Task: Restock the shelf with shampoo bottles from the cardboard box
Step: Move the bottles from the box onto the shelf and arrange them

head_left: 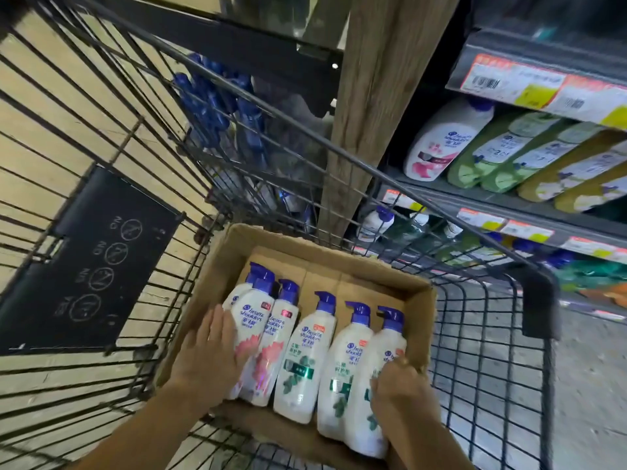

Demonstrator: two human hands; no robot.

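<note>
Cardboard box (419, 301) sits in a wire shopping cart (475, 334), lower centre of frame, open top. Inside lie white pump-top shampoo bottles — pink-label ones at left (252, 320), green-label ones toward the right (305, 364).

Left hand (212, 356) lies on the left side of the pink-label bottles, fingers fairly straight, resting against them rather than wrapped round. Right hand (395, 385) at lower right has its fingers curled over the rightmost green-label bottle (383, 351), next to the box's right wall; looks like a grip, though the palm side is hidden.

Shelf (481, 198) with matching bottles runs along the right of frame, price tags (509, 79) on its edges.

Step in hand, as judged — picking stock out of the box. Next move calls for lifting a bottle clear of the box wall and cart rim, then carrying it right to the matching row.
</note>
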